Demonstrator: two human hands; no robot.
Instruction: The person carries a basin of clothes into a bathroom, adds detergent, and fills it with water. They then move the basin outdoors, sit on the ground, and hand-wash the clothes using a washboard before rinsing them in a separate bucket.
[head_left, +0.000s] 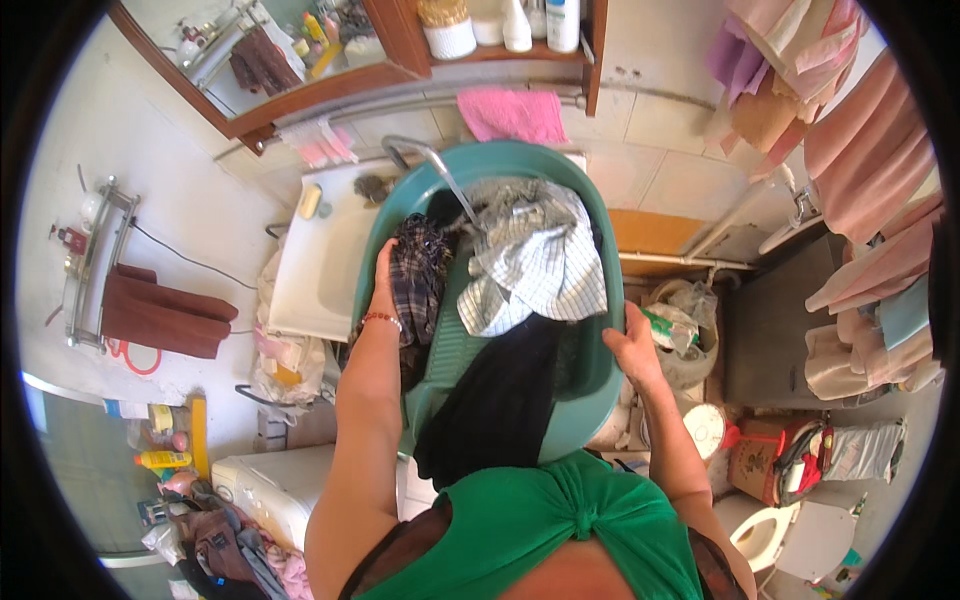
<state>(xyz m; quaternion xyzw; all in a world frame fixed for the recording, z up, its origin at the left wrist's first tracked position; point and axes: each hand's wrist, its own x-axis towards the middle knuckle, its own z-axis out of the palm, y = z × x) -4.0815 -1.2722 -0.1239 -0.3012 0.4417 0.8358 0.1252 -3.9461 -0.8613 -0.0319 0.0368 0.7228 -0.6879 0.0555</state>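
Note:
A green plastic washtub (581, 427) with a ribbed washboard panel (455, 349) sits in front of me, partly over the sink. My right hand (636, 349) grips its right rim, thumb on the inner side. Inside the left rim, my left hand (384, 277) lies against a dark plaid garment (420, 289); the cloth hides its fingers, so its hold is unclear. A beaded bracelet circles that wrist. A white checked shirt (551, 251) lies bunched in the tub's far right part. Black cloth (495, 405) drapes from the tub over its near edge, by my green top (540, 502).
A curved metal faucet (439, 161) reaches over the tub. The white sink (315, 281) holds a soap bar (310, 201). Pink towel (517, 114) hangs behind. Right: a waste bin (690, 364), dark cabinet (780, 330), hanging laundry (862, 165) and toilet (765, 532). Left: a white appliance (270, 487).

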